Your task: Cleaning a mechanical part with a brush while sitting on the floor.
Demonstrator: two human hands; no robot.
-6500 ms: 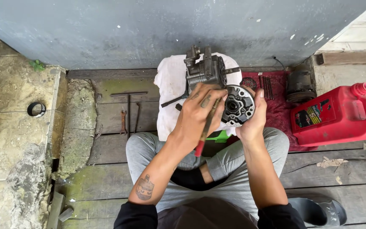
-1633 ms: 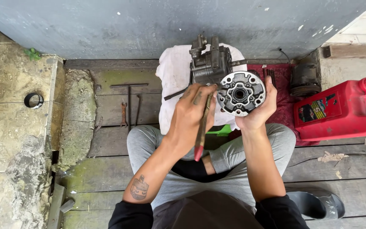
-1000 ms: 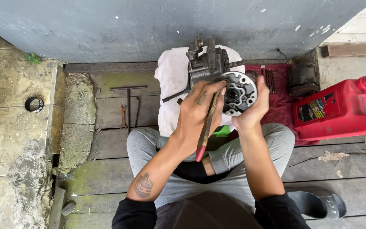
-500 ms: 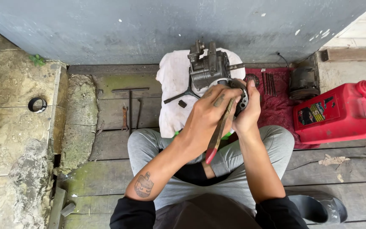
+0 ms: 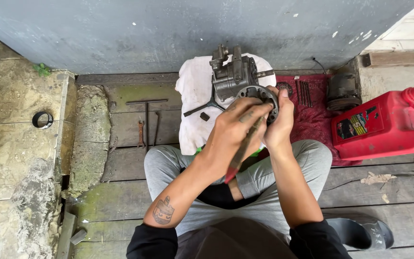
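Compared with the frame half a second ago, we see the left hand (image 5: 238, 129) has moved up over the round metal disc (image 5: 264, 98), covering most of its face. This hand grips a red-handled tool (image 5: 240, 153), whose long axis runs diagonally from lower left up to the disc. The right hand (image 5: 280, 124) closes on the disc's right edge. The disc sits in the upper centre of the frame, touching the grey metal housing (image 5: 231, 74) on the white cloth (image 5: 195, 110). Both hands are on it.
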